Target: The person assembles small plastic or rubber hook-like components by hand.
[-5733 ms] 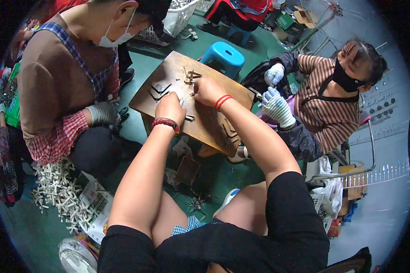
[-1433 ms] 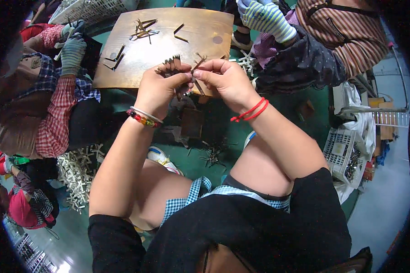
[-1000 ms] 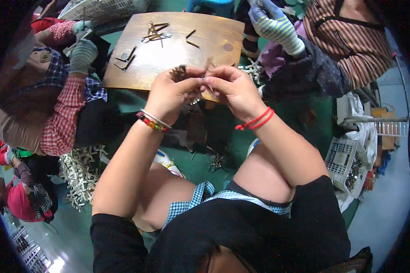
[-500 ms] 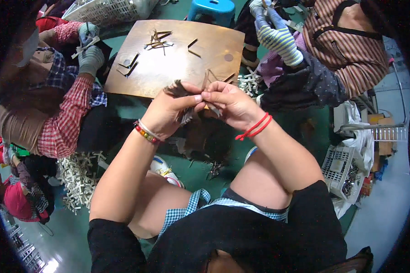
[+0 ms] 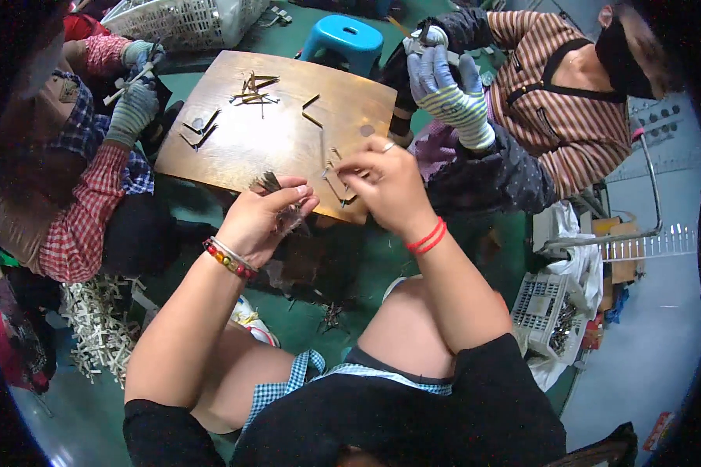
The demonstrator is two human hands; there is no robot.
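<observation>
My left hand (image 5: pixel 266 214) is closed around a bundle of thin dark metal strips (image 5: pixel 267 182), whose ends fan out past the fingers just off the board's near edge. Over the near right part of the tan board (image 5: pixel 265 144), my right hand (image 5: pixel 388 185) pinches a thin bent metal strip (image 5: pixel 324 156) between thumb and fingers. Its lower end overlaps other strips near the edge, so where it stops is hard to make out. Further back on the board lie a small heap of bent strips (image 5: pixel 255 93), a single V-shaped strip (image 5: pixel 312 111) and a few angled ones (image 5: pixel 199 131) at left.
A co-worker in striped gloves (image 5: pixel 453 97) sits at right, another with gloved hands (image 5: pixel 135 101) at left. Behind the board stands a blue stool (image 5: pixel 343 43). White cross-shaped pieces (image 5: pixel 97 323) are heaped on the floor at left; a white crate (image 5: pixel 544 303) stands at right.
My hands, together before, have come apart. The right one has reached out over the board with a strip; the left keeps its bundle. The whole view has shifted somewhat.
</observation>
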